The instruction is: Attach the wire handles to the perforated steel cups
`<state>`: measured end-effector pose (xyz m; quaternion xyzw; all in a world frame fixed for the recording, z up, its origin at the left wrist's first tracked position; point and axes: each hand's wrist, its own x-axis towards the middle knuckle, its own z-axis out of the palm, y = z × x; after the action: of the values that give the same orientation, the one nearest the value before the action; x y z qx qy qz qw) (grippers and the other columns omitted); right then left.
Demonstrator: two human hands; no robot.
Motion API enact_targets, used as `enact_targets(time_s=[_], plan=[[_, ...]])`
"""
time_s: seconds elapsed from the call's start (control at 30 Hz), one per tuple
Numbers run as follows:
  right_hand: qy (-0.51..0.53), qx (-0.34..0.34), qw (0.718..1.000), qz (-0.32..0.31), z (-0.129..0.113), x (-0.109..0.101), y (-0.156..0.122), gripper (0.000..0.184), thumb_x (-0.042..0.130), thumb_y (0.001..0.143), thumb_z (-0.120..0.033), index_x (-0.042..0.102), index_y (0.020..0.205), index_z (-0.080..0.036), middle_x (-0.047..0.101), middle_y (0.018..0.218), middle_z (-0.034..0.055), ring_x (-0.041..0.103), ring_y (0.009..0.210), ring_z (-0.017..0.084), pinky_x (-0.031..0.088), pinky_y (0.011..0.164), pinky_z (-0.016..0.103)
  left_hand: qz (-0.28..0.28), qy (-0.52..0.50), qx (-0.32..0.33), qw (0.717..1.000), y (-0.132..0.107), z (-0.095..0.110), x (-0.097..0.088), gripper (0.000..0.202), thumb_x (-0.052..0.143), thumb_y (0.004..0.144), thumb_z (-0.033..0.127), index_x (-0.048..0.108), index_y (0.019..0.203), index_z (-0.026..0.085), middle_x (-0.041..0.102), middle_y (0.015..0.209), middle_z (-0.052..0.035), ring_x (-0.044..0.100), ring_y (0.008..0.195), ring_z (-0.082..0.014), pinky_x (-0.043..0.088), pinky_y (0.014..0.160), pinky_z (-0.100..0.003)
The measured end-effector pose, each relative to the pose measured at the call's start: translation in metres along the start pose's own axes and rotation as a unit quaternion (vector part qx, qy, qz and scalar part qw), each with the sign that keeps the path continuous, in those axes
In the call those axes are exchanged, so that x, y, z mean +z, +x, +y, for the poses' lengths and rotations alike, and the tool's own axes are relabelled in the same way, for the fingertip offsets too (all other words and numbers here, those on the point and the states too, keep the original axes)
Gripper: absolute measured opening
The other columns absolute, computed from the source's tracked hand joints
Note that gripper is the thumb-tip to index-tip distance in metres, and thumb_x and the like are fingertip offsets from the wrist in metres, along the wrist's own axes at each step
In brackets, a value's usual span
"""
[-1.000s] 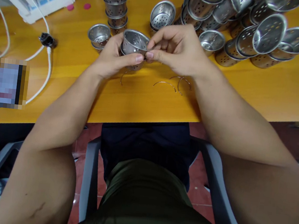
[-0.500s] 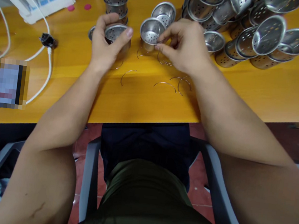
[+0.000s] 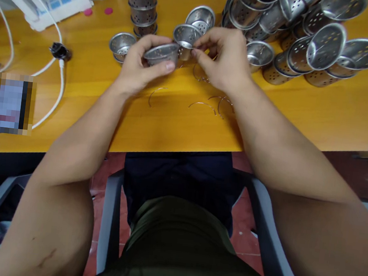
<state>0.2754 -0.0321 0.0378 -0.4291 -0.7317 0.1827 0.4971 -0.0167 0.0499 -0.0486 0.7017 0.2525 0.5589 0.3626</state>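
Left hand (image 3: pixel 139 64) grips a small perforated steel cup (image 3: pixel 162 54), right hand (image 3: pixel 224 58) pinches another cup's rim (image 3: pixel 186 35), above bare orange wooden counter (image 3: pixel 172 123).

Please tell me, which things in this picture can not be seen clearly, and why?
- Head view: what the right hand pinches, hidden by its own fingers.
- Lower part of the cup in the left hand, covered by the thumb.
- Cup pile, cut by the top edge.
- Object at the left edge, blurred out.
- Wire pieces on the table, too thin to count.
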Motion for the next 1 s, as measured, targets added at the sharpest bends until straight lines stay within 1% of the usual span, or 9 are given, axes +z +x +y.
enact_targets(time_s=[0.07,0.17,0.27,0.4,0.5,0.63,0.73,0.83,1.0], plan=[[-0.01,0.004,1.0,0.0,0.001,0.004,0.0,0.044,0.085,0.099,0.019,0.09,0.104,-0.025,0.091,0.1,-0.0039,0.073,0.086,0.016,0.055,0.087,0.032,0.016,0.001,0.001,1.0,-0.005,0.009,0.012,0.113,0.128,0.048,0.101,0.086,0.135,0.043,0.088,0.125,0.0013,0.07,0.102,-0.0297,0.06,0.096,-0.05],[-0.001,0.012,1.0,-0.018,0.003,0.01,0.0,0.039,0.092,0.101,0.008,0.091,0.116,-0.028,0.093,0.106,-0.0057,0.073,0.089,0.018,0.056,0.092,0.034,0.052,0.021,0.004,0.998,-0.007,0.029,0.019,0.102,0.126,0.055,0.101,0.089,0.13,0.043,0.089,0.124,0.003,0.073,0.106,-0.0294,0.062,0.102,-0.05],[0.035,0.01,0.998,-0.056,0.009,0.019,0.001,0.037,0.109,0.098,-0.026,0.089,0.127,-0.037,0.095,0.118,-0.0074,0.072,0.097,0.023,0.059,0.096,0.04,0.071,0.029,-0.02,0.997,-0.006,0.041,0.015,0.1,0.117,0.064,0.112,0.085,0.13,0.044,0.088,0.12,0.0069,0.068,0.107,-0.0274,0.059,0.109,-0.051],[0.054,-0.013,0.997,-0.057,0.022,0.029,0.005,0.034,0.101,0.086,-0.06,0.09,0.117,-0.053,0.095,0.117,-0.0055,0.074,0.101,0.036,0.061,0.089,0.052,0.032,0.048,-0.065,0.996,-0.004,0.028,0.006,0.11,0.116,0.062,0.116,0.079,0.132,0.039,0.085,0.12,0.0103,0.059,0.112,-0.0236,0.051,0.109,-0.048],[0.042,-0.015,0.997,-0.058,0.03,0.031,0.009,0.034,0.094,0.08,-0.054,0.09,0.114,-0.054,0.095,0.118,-0.0048,0.075,0.096,0.037,0.061,0.091,0.056,0.063,0.035,-0.036,0.997,-0.005,0.004,0.005,0.114,0.115,0.06,0.117,0.077,0.134,0.039,0.083,0.118,0.0105,0.053,0.109,-0.0225,0.046,0.106,-0.048],[0.044,-0.02,0.995,-0.091,0.032,0.03,0.009,0.041,0.094,0.08,-0.045,0.091,0.121,-0.049,0.098,0.126,-0.0044,0.078,0.098,0.036,0.066,0.094,0.054,0.038,0.035,-0.011,0.999,-0.008,-0.013,0.004,0.089,0.115,0.077,0.1,0.078,0.141,0.051,0.086,0.127,0.0062,0.065,0.115,-0.0319,0.049,0.104,-0.055],[0.072,-0.028,0.991,-0.108,0.034,0.03,0.006,0.05,0.1,0.077,-0.041,0.09,0.125,-0.047,0.098,0.12,-0.0038,0.081,0.104,0.037,0.069,0.095,0.051,0.023,0.041,-0.021,0.999,-0.01,-0.004,0.001,0.079,0.114,0.078,0.09,0.081,0.141,0.055,0.089,0.133,0.0051,0.074,0.12,-0.0363,0.055,0.103,-0.058],[0.071,-0.035,0.988,-0.13,0.038,0.029,0.005,0.057,0.103,0.074,-0.039,0.088,0.129,-0.045,0.097,0.116,-0.0021,0.08,0.101,0.037,0.068,0.096,0.051,0.01,0.05,-0.026,0.998,-0.01,0.008,0.002,0.082,0.108,0.081,0.101,0.081,0.142,0.053,0.091,0.137,0.0069,0.075,0.122,-0.0337,0.06,0.107,-0.057],[0.043,-0.039,0.986,-0.156,0.04,0.017,0.004,0.04,0.103,0.075,-0.04,0.083,0.111,-0.045,0.089,0.1,-0.003,0.075,0.092,0.037,0.064,0.089,0.052,0.057,0.069,-0.042,0.995,-0.01,0.031,0.008,0.081,0.113,0.072,0.095,0.084,0.132,0.049,0.091,0.137,0.0031,0.077,0.124,-0.0372,0.062,0.113,-0.058]])
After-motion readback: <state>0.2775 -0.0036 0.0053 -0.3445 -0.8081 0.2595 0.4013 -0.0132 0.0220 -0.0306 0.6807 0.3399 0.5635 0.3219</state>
